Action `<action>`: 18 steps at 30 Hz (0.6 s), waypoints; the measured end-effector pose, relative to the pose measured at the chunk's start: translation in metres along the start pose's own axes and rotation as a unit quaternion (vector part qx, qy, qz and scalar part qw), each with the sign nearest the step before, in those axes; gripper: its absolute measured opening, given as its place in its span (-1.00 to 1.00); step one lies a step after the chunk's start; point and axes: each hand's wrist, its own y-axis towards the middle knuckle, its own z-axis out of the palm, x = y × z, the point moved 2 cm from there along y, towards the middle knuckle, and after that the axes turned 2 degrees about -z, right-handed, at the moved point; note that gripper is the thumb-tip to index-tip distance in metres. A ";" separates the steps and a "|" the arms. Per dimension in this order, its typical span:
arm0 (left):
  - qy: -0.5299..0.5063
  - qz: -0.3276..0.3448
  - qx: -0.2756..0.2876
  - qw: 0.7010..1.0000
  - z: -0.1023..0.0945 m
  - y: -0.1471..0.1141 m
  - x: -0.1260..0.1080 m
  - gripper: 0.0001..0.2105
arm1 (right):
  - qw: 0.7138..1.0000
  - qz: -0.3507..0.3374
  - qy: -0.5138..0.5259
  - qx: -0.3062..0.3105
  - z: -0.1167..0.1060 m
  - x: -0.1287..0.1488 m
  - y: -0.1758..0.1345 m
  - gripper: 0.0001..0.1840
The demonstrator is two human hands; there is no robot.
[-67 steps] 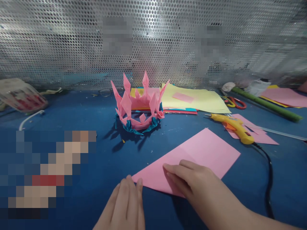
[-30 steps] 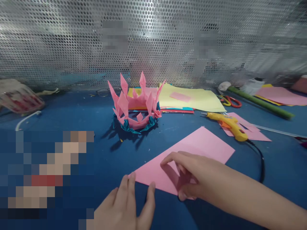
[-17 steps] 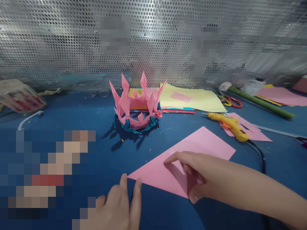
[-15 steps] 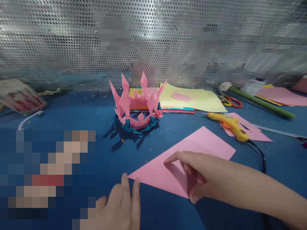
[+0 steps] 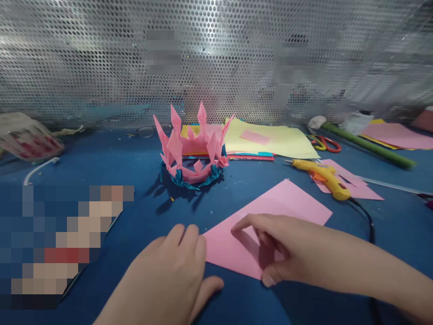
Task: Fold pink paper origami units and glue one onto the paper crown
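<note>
A folded sheet of pink paper (image 5: 230, 243) lies on the blue tabletop in front of me. My left hand (image 5: 169, 266) covers its left corner, the fingers curled down over it and the thumb held out to the right. What those fingertips do under the hand is hidden. My right hand (image 5: 284, 248) holds the sheet from the right, index fingertip pressed on its surface and thumb at the near edge. Beyond the sheet stands a pink paper crown (image 5: 199, 167) with pointed tips, a small rose and blue trim around its base.
A yellow glue gun (image 5: 324, 176) rests on pink paper scraps (image 5: 372, 192), its black cord (image 5: 370, 221) running behind my right forearm. Further back are scissors (image 5: 329, 143), yellow sheets (image 5: 284, 140) and a green stick (image 5: 368, 145). A pixelated patch (image 5: 67, 248) covers the left front.
My left hand has moved right and forward, from two fingers beside the left tip to covering that corner with curled fingers. My right hand has barely moved.
</note>
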 end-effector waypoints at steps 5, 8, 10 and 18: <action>0.000 0.103 -0.049 0.993 0.009 0.019 0.003 -0.88 | 0.999 -0.009 -0.026 -0.047 0.003 0.002 0.005 -0.23; 0.021 0.141 -0.141 0.980 0.012 0.018 0.003 -0.73 | 0.997 -0.005 -0.063 -0.052 0.007 0.004 0.003 -0.18; 0.005 0.139 -0.175 0.975 0.009 0.017 0.006 -0.68 | 0.996 -0.015 -0.078 -0.049 0.009 0.005 0.003 -0.27; -0.072 0.030 -0.199 0.977 -0.019 0.015 0.026 -0.69 | 0.988 -0.121 0.074 -0.058 0.009 0.010 0.007 -0.77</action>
